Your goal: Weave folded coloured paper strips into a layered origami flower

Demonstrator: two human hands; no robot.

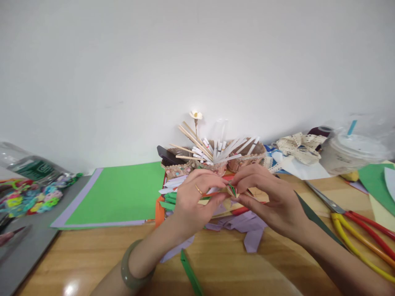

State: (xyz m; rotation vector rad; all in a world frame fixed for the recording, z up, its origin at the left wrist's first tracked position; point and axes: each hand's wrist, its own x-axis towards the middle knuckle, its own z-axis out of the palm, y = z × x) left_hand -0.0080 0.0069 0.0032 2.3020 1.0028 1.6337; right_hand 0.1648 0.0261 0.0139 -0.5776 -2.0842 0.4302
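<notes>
Both my hands meet over the middle of the wooden table. My left hand, with a ring and a green bangle at the wrist, pinches one side of a small folded paper piece with red, green and cream layers. My right hand pinches its other side with fingertips pressed together. Below them lie loose purple paper scraps and a green paper strip. Part of the folded piece is hidden by my fingers.
A stack of green and purple paper sheets lies at left. A basket of sticks and rolled papers stands by the wall. Scissors with red and yellow handles lie at right, near a lidded drink cup and lace ribbon. Colourful beads sit far left.
</notes>
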